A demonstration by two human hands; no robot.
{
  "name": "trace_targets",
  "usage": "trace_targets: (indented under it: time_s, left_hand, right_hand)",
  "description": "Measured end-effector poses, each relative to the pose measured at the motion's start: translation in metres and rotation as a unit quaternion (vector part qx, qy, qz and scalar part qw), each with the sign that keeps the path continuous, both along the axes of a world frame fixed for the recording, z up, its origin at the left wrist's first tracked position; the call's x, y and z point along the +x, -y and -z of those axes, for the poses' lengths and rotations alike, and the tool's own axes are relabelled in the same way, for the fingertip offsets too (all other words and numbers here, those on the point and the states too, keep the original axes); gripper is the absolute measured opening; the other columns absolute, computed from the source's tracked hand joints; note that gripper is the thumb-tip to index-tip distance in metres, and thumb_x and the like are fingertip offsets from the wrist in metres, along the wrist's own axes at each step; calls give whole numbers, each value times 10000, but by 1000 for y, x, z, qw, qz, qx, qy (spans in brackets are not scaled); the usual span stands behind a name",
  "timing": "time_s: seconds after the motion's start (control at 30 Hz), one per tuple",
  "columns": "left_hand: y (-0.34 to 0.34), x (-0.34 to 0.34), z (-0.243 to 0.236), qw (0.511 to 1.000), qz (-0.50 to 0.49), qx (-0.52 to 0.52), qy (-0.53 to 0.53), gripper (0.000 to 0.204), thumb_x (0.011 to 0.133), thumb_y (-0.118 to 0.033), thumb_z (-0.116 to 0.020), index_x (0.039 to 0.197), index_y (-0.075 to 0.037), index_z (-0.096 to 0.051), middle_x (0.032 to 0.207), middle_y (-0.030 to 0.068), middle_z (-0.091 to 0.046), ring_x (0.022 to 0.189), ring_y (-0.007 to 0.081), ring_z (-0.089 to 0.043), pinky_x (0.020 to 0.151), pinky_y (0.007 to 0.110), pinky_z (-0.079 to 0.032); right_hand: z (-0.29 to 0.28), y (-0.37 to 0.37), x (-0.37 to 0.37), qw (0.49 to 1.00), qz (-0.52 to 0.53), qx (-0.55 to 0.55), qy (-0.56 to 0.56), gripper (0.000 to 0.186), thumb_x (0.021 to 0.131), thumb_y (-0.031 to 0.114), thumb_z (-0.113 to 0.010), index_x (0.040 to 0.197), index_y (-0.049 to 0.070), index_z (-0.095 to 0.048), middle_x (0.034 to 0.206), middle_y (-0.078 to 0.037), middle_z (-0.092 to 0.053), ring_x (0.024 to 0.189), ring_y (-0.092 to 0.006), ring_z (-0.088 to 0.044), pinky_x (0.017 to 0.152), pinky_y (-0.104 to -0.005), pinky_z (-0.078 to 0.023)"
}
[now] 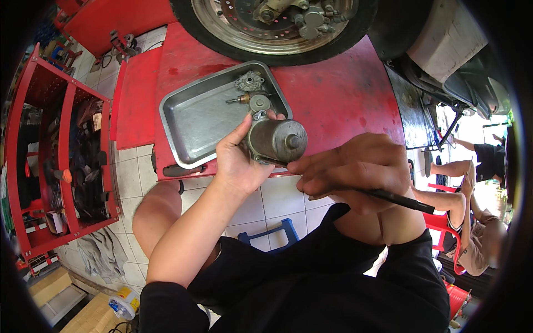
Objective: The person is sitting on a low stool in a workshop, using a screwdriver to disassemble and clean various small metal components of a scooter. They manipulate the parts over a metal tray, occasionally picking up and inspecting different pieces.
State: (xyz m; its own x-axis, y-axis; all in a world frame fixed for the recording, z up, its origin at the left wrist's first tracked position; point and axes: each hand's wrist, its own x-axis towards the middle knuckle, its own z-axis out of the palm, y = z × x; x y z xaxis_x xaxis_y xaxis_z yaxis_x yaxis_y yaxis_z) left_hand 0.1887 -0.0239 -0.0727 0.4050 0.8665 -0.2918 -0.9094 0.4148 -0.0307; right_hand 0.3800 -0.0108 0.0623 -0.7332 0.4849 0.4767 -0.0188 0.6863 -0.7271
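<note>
My left hand (242, 158) grips a grey cylindrical starter motor (277, 140) over the near edge of a red platform, its round end with a small boss turned to the right. My right hand (355, 172) is closed around a slim black tool (397, 200); its thin end reaches the motor's lower edge, and its exact kind is hidden by my fingers. Just beyond my left hand lies a metal tray (194, 122). In it sit a cast metal cover (250, 81) and a small brass-coloured part (240, 99).
A motorcycle wheel (277, 53) stands on the red platform (338, 89) at the far side. A dark-handled tool (183, 170) lies at the near edge. On the left is a red tool rack (69, 161). Below is a blue stool (286, 230). A seated person (472, 233) is at right.
</note>
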Motion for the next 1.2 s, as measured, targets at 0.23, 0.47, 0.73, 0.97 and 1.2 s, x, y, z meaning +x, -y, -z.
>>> trace_targets:
  time_s: [0.23, 0.47, 0.73, 0.97, 1.2]
  left_hand:
    - [1, 0, -1, 998, -17, 54, -12, 372, 981, -315, -551, 1191, -9, -579, 1190, 120, -616, 1192, 274, -562, 1062, 449, -418]
    - [1, -1, 1, 994, -38, 54, -84, 332, 980, -246, -566, 1214, -11, -579, 1150, 102, -647, 1151, 241, -592, 1054, 412, -425]
    - [1, -2, 5, 993, -49, 62, -91, 319, 986, -243, -563, 1203, -12, -588, 1143, 106, -660, 1129, 254, -610, 1037, 416, -440]
    - [0, -5, 4, 996, -38, 44, -71, 327, 992, -262, -553, 1205, -16, -587, 1131, 94, -666, 1125, 255, -611, 1027, 422, -441]
    - [1, -5, 1, 992, -54, 39, -106, 332, 989, -254, -559, 1224, -20, -569, 1131, 92, -662, 1118, 239, -614, 1025, 406, -442]
  right_hand:
    - [-1, 5, 0, 1000, -9, 16, 4, 203, 760, 8, -695, 959, -31, -688, 864, -159, -732, 853, -340, -748, 732, -397, -620]
    - [-2, 10, 0, 998, 3, 35, 43, 226, 767, 50, -698, 979, -28, -696, 911, -173, -731, 878, -329, -747, 711, -380, -618]
    - [14, 7, -2, 999, 13, 43, 15, 232, 765, 28, -689, 987, -37, -687, 945, -177, -726, 885, -353, -742, 749, -395, -621]
    - [11, 3, 0, 998, -30, 10, 56, 206, 788, 46, -693, 982, -24, -684, 979, -176, -725, 969, -377, -725, 792, -406, -615]
    - [15, -2, 1, 997, -52, -6, 49, 197, 774, 29, -695, 967, -12, -691, 983, -172, -729, 995, -374, -722, 812, -400, -612]
